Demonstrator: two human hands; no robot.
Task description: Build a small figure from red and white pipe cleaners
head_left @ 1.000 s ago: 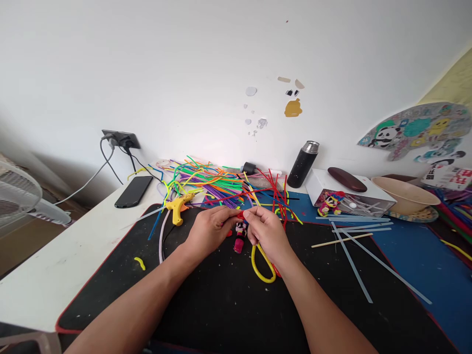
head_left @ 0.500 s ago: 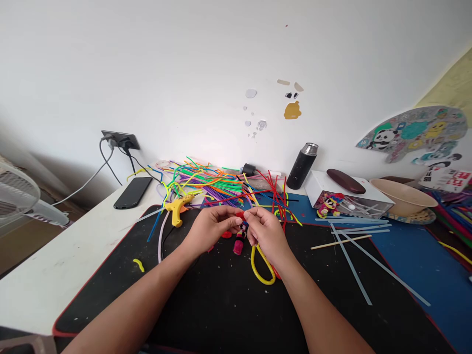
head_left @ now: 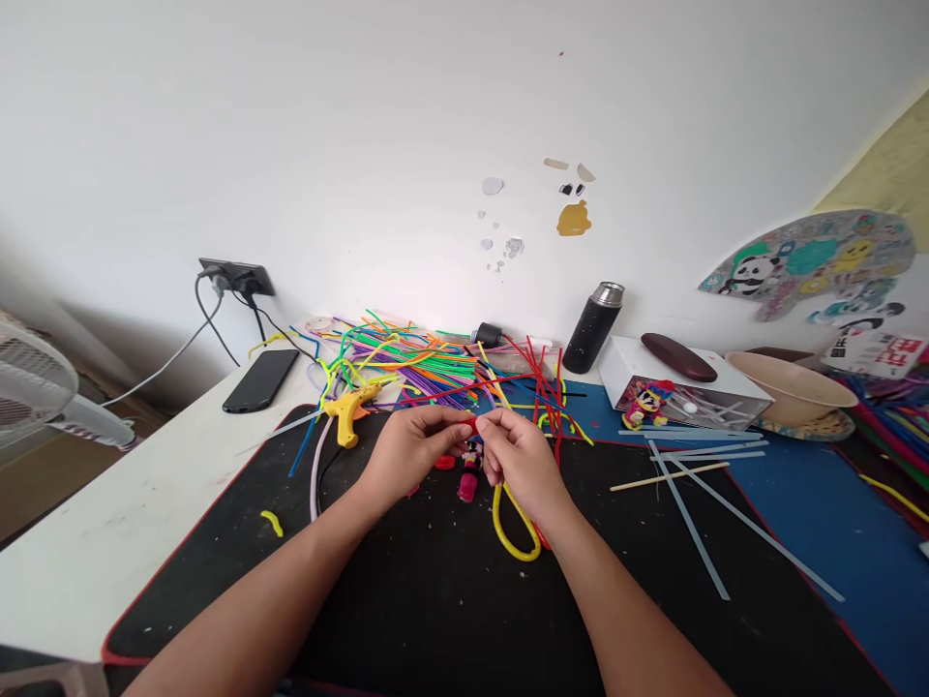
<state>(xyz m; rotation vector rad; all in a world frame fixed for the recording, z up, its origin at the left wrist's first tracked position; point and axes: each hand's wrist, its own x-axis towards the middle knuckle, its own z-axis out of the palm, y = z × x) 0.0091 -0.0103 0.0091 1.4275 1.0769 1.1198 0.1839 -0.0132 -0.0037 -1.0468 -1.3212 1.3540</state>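
My left hand (head_left: 413, 447) and my right hand (head_left: 524, 460) meet over the black mat, fingertips pinched on a small red pipe cleaner piece (head_left: 471, 424). Most of that piece is hidden by the fingers. Just below them is a small doll-like figure (head_left: 468, 476), magenta at its lower end with dark and white parts above. A bent yellow pipe cleaner loop (head_left: 526, 552) lies beneath my right hand, with a bit of red beside it. Near the left fingers sits another small red piece (head_left: 444, 463).
Behind the hands spreads a pile of coloured pipe cleaners (head_left: 428, 363). A yellow glue gun (head_left: 348, 411) and a phone (head_left: 261, 379) are left. At right stand a black flask (head_left: 593, 329), a white box (head_left: 616, 373) with a finished doll (head_left: 645, 405), and clear glue sticks (head_left: 689, 523).
Both hands stay pinched together in nearly the same place. The red piece has turned slightly and shows less between the fingers. The view has shifted very slightly.
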